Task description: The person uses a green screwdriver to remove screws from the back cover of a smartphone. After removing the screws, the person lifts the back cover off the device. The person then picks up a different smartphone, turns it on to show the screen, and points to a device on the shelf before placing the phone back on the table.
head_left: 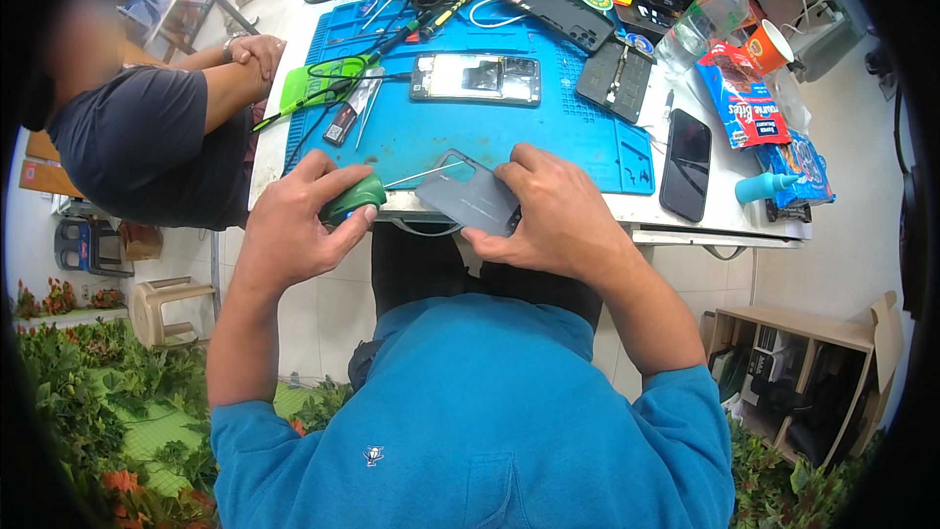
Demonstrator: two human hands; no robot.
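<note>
At the mat's near edge my left hand grips a green bottle with a long thin nozzle. My right hand holds a grey phone back cover by its right side, tilted. The nozzle reaches across to the cover's upper part; whether its tip touches is too small to tell. Beyond them on the blue mat lies an opened phone, with a small battery-like piece and tweezers at its left.
A seated person rests folded arms by the bench's left edge. Cables and tools pile at the back. At right are a dark phone, snack packets, a plastic bottle, a paper cup and a light-blue dispenser.
</note>
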